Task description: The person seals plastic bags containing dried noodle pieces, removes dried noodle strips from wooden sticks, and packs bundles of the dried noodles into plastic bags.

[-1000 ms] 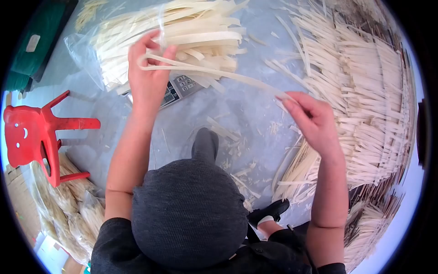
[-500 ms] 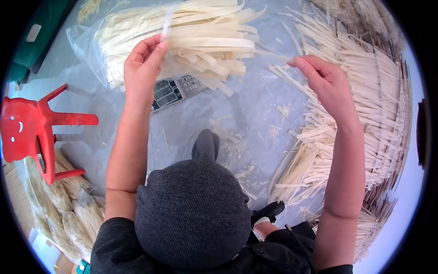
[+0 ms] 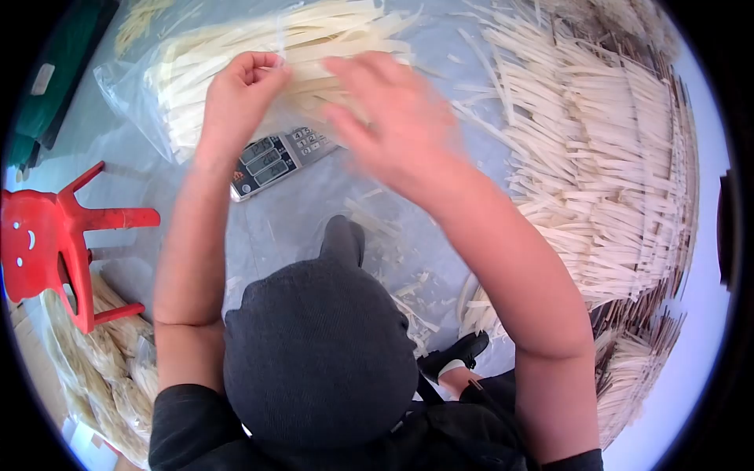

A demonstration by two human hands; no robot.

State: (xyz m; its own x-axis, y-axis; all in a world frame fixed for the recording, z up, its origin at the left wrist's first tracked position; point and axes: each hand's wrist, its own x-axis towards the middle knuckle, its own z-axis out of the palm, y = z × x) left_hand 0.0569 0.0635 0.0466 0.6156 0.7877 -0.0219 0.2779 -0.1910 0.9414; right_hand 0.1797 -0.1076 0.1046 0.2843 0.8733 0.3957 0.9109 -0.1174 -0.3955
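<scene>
The left hand [image 3: 242,96], toward eleven o'clock from the centre of my view, has its thumb and fingertips drawn together in a pinch beside the edge of a clear plastic bag [image 3: 124,93]; I can't tell what, if anything, sits between them. The right hand [image 3: 404,118], at twelve, is blurred, its thumb well apart from the loosely spread fingers, and I see nothing held in it. The bundle of pale strips [image 3: 338,16] I'm watching lies at eleven o'clock, partly inside that bag, its loose ends fanning toward twelve behind both hands. Just below it, at ten, I make out a panel with a keypad and displays [image 3: 271,161], resting on the gray floor [image 3: 294,208]. A red stool [image 3: 31,235] with a smiling face lies at nine, close to bagged strips [image 3: 118,345] at eight. A big heap of strips [image 3: 620,173] spreads from one o'clock around to four, and scattered scraps lie toward five, near a black shoe [image 3: 465,353]. The wearer's dark cap [image 3: 318,353] fills six to seven.
</scene>
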